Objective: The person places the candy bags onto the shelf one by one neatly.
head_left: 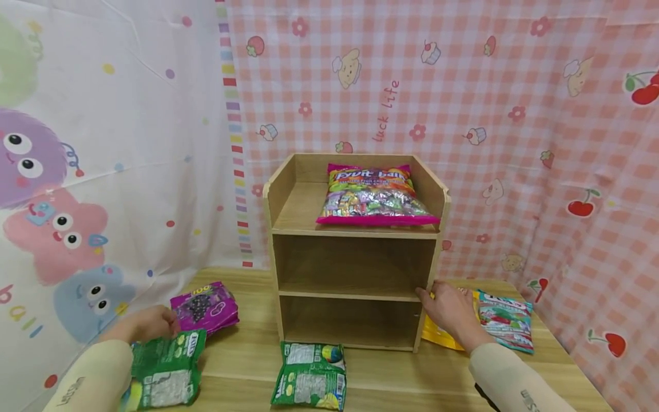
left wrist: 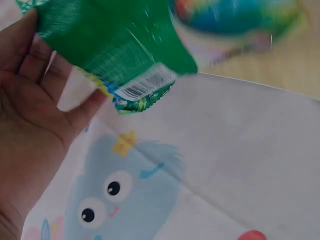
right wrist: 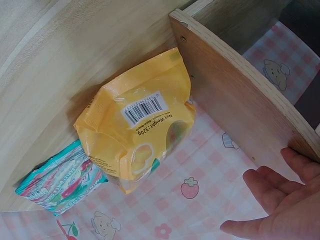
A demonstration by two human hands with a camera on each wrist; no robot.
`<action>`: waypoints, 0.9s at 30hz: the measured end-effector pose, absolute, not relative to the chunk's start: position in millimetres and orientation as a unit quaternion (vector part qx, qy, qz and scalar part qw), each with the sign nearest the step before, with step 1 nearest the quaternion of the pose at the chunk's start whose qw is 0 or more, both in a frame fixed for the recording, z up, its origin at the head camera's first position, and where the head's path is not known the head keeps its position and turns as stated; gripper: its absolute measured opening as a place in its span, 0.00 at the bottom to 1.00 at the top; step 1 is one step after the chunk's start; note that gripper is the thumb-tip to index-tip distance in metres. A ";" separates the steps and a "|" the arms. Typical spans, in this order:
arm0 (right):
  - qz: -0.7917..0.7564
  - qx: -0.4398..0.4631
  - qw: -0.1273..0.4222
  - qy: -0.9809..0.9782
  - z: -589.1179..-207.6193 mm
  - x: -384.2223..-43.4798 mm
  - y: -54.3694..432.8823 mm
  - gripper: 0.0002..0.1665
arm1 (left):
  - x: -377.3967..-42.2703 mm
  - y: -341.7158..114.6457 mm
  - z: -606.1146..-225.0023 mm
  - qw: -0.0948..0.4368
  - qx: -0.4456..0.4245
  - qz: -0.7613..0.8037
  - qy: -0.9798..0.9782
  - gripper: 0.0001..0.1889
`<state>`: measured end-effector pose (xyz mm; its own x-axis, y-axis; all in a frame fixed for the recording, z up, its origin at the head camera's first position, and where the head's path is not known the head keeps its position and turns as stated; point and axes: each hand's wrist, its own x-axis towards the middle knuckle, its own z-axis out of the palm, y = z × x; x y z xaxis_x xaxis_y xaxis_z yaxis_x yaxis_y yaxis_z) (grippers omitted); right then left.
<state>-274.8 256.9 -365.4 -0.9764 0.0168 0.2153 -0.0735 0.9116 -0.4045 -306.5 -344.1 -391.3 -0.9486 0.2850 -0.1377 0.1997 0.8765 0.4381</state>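
Observation:
My left hand (head_left: 146,323) holds a green candy bag (head_left: 170,372) by its edge at the table's left side. In the left wrist view, the green bag (left wrist: 115,45) hangs from the fingers with its barcode showing, and its image is blurred. Just beyond that hand lies a purple candy bag (head_left: 206,306) with a grape picture. My right hand (head_left: 450,309) has its fingers extended against the right side of a wooden shelf (head_left: 350,296). In the right wrist view, a yellow bag (right wrist: 145,115) lies beside the shelf's side panel, apart from the hand.
A large pink-edged bag of fruit candies (head_left: 373,197) lies on the shelf's top level. Another green bag (head_left: 309,377) lies in front of the shelf. At the right is a teal candy bag (head_left: 507,323) next to the yellow one. Patterned curtains (head_left: 329,74) hang around the table.

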 end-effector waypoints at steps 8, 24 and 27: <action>0.209 0.013 0.110 -0.972 -364.8 -274.9 255.8 0.24 | -313.4 -325.7 -370.3 0.090 0.135 0.350 0.923 0.07; 0.208 0.011 0.109 -0.972 -367.2 -274.8 257.1 0.24 | -303.3 -277.4 -394.3 0.147 0.100 0.245 0.953 0.14; 0.207 0.010 0.110 -0.972 -366.9 -275.4 256.9 0.24 | -295.8 -268.6 -406.9 0.195 0.061 0.224 0.953 0.18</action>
<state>-275.4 256.9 -366.9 -0.9756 0.0258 0.2178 -0.0654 0.9137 -0.4011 -295.8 -268.6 -406.9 -0.9167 0.2040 -0.3436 0.0297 0.8922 0.4506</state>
